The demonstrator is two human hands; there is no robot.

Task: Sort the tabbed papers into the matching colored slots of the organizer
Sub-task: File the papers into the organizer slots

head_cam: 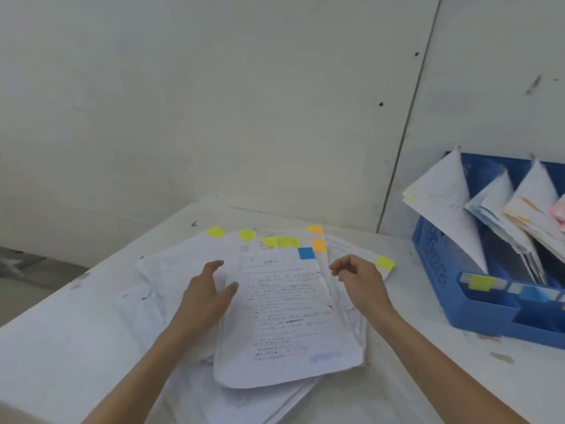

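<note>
One blue perforated plastic organizer [434,258] is standing on one white table [61,347]. Along one loose pile of white printed papers [290,316], five yellow sticky tabs [216,231], two orange sticky tabs [319,244] and one blue sticky tab [305,253] are showing. Four paper bundles [443,203] are leaning in the organizer.

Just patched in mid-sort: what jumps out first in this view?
The loose pile of papers at centre catches the eye first, its far edge dotted with yellow, orange and blue tabs; the top sheet bears the blue tab. At the right edge stands the blue organizer, sheets already leaning in its slots, a yellow label on its front.
</note>
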